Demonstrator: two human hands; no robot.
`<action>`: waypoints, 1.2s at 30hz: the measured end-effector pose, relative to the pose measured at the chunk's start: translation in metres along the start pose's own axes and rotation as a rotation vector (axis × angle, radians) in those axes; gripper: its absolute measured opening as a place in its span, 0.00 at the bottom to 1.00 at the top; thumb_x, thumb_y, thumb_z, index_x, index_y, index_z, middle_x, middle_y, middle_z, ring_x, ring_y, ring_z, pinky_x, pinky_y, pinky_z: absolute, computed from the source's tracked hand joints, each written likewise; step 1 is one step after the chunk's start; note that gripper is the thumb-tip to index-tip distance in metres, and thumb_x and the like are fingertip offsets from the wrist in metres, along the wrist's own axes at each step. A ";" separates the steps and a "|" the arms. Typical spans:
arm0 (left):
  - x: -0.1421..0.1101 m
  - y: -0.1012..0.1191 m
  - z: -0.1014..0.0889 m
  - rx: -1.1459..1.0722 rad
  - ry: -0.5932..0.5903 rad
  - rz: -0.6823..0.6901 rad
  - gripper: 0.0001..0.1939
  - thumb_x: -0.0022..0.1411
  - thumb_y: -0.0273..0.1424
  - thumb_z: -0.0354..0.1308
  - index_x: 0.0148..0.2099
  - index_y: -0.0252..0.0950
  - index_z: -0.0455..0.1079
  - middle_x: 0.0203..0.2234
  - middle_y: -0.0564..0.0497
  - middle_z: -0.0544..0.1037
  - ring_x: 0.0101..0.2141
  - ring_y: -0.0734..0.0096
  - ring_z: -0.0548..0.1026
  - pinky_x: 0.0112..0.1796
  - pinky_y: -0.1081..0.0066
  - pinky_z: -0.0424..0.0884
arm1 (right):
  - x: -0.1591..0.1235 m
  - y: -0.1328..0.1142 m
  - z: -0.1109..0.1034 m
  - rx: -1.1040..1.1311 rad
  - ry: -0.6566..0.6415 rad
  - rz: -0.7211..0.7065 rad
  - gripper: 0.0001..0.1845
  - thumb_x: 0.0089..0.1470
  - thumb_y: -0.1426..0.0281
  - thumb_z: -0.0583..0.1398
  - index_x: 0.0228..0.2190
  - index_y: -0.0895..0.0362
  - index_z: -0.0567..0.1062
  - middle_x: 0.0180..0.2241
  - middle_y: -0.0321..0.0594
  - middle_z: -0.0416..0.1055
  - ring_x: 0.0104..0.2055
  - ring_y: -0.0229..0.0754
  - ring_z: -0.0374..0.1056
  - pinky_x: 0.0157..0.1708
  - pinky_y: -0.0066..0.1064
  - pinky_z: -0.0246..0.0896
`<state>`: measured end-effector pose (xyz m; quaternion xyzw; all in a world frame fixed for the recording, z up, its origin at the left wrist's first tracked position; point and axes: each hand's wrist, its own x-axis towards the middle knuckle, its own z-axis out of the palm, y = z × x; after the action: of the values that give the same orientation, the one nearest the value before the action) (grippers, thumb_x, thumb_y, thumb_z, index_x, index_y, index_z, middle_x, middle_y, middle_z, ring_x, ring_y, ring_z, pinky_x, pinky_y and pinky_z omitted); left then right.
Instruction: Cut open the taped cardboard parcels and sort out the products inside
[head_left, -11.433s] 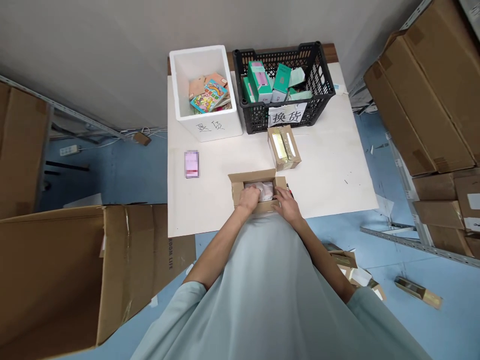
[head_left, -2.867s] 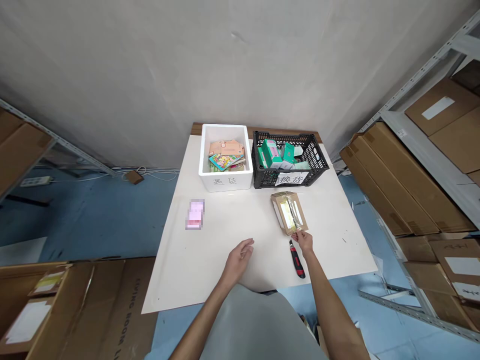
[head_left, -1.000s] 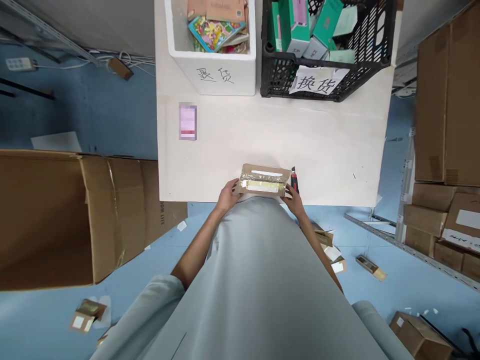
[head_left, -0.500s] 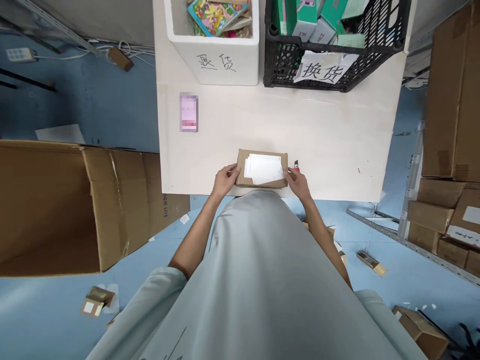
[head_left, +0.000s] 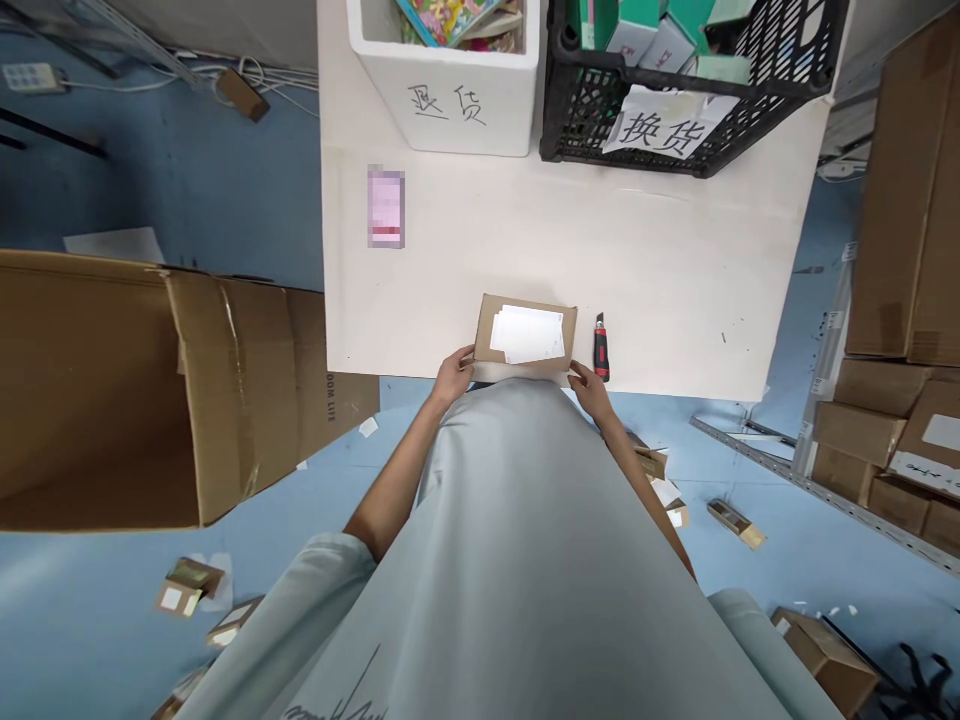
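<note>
A small brown cardboard box [head_left: 484, 335] with white paper labels [head_left: 531, 333] on top is at the table's near edge, against my shirt. My left hand [head_left: 454, 374] pinches its near left corner, fingers bent round the edge. At the near right corner, my right hand [head_left: 589, 388] grips the box between thumb and fingers. The box's underside is hidden. Just right of it lies a red and black utility knife [head_left: 601, 350], apart from my right hand.
On the white table [head_left: 660, 260] stand a white bin [head_left: 469, 130] with books and a black crate [head_left: 559, 120] with green boxes. A blurred pink item [head_left: 386, 207] lies to the left. A large open carton [head_left: 247, 400] is beside the table; stacked cartons [head_left: 892, 280] are at the right.
Both hands have slid down to the box's near corners, and the box looks slightly tilted. My right hand has moved off the utility knife, which now shows fully. The view has shifted slightly.
</note>
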<state>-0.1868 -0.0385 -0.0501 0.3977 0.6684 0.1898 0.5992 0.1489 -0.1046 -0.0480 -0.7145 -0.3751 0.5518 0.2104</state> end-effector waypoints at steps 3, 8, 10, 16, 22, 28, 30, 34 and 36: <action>-0.002 0.001 0.008 0.042 0.035 0.015 0.36 0.54 0.26 0.59 0.66 0.35 0.77 0.61 0.40 0.83 0.61 0.48 0.82 0.66 0.46 0.75 | -0.004 -0.007 0.008 -0.013 -0.033 -0.057 0.31 0.63 0.64 0.60 0.65 0.55 0.78 0.65 0.47 0.79 0.62 0.53 0.79 0.69 0.54 0.69; -0.002 0.013 0.004 0.049 0.058 0.069 0.28 0.60 0.29 0.63 0.63 0.33 0.79 0.58 0.37 0.84 0.61 0.48 0.81 0.65 0.48 0.76 | 0.000 -0.026 0.001 0.026 0.069 -0.075 0.31 0.63 0.56 0.65 0.63 0.56 0.80 0.61 0.49 0.82 0.63 0.57 0.79 0.67 0.56 0.73; -0.001 0.022 -0.001 0.011 0.068 0.126 0.25 0.62 0.32 0.65 0.62 0.35 0.80 0.58 0.39 0.85 0.61 0.49 0.82 0.64 0.50 0.78 | 0.004 -0.036 -0.007 0.075 0.120 -0.123 0.35 0.63 0.50 0.67 0.64 0.56 0.80 0.61 0.51 0.82 0.65 0.58 0.78 0.69 0.56 0.72; 0.007 0.050 -0.015 0.003 0.115 0.270 0.23 0.67 0.36 0.66 0.62 0.34 0.80 0.60 0.38 0.84 0.59 0.51 0.83 0.64 0.52 0.78 | 0.017 -0.068 -0.019 0.092 0.148 -0.235 0.40 0.63 0.45 0.68 0.65 0.59 0.79 0.64 0.55 0.79 0.69 0.61 0.74 0.72 0.58 0.68; 0.000 0.041 -0.021 0.044 0.082 0.149 0.20 0.68 0.35 0.65 0.58 0.34 0.81 0.58 0.39 0.85 0.58 0.50 0.82 0.65 0.50 0.76 | 0.007 -0.061 -0.006 0.026 0.122 -0.174 0.36 0.63 0.45 0.67 0.60 0.59 0.82 0.59 0.56 0.83 0.66 0.61 0.77 0.70 0.60 0.69; -0.015 0.023 -0.025 -0.025 0.126 0.066 0.27 0.68 0.39 0.69 0.66 0.35 0.76 0.69 0.33 0.76 0.64 0.45 0.79 0.66 0.47 0.75 | -0.012 -0.046 0.017 0.014 0.224 -0.103 0.41 0.62 0.39 0.66 0.61 0.58 0.80 0.63 0.58 0.79 0.65 0.59 0.77 0.67 0.55 0.74; -0.019 0.024 -0.024 -0.032 0.103 0.082 0.28 0.68 0.39 0.69 0.66 0.36 0.76 0.69 0.35 0.76 0.66 0.45 0.78 0.66 0.47 0.75 | -0.012 -0.045 0.022 0.003 0.234 -0.117 0.40 0.62 0.38 0.65 0.59 0.57 0.81 0.61 0.57 0.81 0.64 0.59 0.77 0.65 0.53 0.75; -0.032 0.043 -0.017 0.011 0.009 0.239 0.25 0.70 0.38 0.66 0.66 0.36 0.77 0.65 0.40 0.81 0.68 0.49 0.76 0.68 0.49 0.74 | -0.010 -0.042 0.016 -0.043 0.274 -0.152 0.36 0.63 0.40 0.63 0.55 0.57 0.82 0.57 0.55 0.83 0.60 0.57 0.79 0.64 0.51 0.75; -0.042 0.057 -0.010 0.054 -0.029 0.330 0.26 0.71 0.38 0.64 0.68 0.38 0.77 0.65 0.43 0.81 0.67 0.51 0.77 0.68 0.51 0.74 | -0.008 -0.036 0.007 -0.064 0.309 -0.144 0.36 0.65 0.40 0.61 0.55 0.57 0.82 0.57 0.55 0.83 0.59 0.56 0.79 0.64 0.50 0.74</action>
<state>-0.1804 -0.0333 0.0217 0.5206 0.5904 0.2618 0.5585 0.1303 -0.0889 -0.0188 -0.7686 -0.4058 0.4065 0.2817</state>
